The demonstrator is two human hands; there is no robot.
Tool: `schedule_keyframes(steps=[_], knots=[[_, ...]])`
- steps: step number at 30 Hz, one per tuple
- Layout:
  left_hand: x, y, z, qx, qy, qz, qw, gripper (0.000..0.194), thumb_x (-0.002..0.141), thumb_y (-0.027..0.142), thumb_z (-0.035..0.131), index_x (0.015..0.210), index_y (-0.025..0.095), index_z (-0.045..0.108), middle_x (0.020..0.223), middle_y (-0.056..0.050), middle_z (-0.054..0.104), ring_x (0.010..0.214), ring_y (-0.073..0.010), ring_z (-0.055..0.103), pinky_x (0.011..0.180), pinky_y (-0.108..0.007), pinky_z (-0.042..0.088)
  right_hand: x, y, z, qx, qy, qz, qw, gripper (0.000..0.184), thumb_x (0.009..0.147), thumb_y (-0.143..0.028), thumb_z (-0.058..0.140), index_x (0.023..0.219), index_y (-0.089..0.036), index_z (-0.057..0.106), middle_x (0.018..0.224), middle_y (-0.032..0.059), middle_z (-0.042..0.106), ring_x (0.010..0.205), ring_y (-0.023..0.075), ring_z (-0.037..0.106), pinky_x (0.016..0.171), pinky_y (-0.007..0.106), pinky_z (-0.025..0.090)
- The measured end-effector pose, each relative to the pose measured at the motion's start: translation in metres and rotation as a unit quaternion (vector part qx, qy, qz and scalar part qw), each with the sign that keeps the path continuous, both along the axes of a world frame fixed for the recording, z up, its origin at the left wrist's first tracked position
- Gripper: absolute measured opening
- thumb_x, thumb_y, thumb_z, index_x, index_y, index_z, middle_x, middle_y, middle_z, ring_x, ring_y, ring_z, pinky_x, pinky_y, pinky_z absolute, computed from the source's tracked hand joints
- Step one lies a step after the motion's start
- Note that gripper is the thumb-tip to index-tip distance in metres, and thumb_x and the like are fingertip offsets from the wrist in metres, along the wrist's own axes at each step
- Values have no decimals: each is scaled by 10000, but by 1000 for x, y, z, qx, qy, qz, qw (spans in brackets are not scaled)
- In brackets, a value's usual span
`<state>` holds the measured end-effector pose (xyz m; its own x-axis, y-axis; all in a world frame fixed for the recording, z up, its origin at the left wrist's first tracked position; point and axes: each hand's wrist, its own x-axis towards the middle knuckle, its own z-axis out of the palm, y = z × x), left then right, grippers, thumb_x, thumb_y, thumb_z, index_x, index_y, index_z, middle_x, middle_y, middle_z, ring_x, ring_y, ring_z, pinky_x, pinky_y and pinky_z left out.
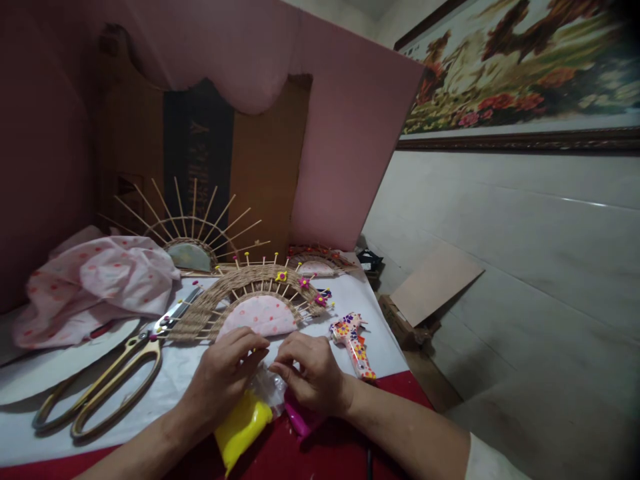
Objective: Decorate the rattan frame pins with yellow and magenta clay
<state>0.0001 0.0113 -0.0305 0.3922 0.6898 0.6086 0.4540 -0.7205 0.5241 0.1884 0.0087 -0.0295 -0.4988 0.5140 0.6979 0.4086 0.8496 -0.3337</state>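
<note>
My left hand (227, 370) is closed in a pinch, with a tiny yellow speck showing at its fingertips. Close beside it, the fingers of my right hand (311, 372) are also pressed together; whatever they hold is hidden. Below the hands lie a yellow packet of soft, clay-like material (245, 427) and a magenta packet (303, 417), partly under my right hand. Just beyond them rests a fan-shaped twine weaving (200, 313) on thin sticks, with a dotted pink half-round (260, 316) at its base. Yellow and magenta flowers (305, 283) and beads decorate its right side.
Large scissors (115, 373) lie at left beside crumpled dotted cloth (115, 273). A flower-patterned glue gun (354, 343) is at right. Behind stand a bare-stick fan frame (193, 230), another decorated fan (320, 261) and a cardboard panel (270, 167). The white-covered table (385, 340) ends at right.
</note>
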Motion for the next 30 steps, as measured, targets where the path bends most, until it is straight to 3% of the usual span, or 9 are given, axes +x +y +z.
schedule_keyframes(steps=[30], knots=[[-2,2,-6,-23,5,-8,1000,81,864,155,517,874,177,594,770,-24,600,702,-145,553,613,-251,418,1,0,0,-5,9,10,1000,138,852,-236,552,752,-145,582,677,36,604,626,127,545,586,249,420]])
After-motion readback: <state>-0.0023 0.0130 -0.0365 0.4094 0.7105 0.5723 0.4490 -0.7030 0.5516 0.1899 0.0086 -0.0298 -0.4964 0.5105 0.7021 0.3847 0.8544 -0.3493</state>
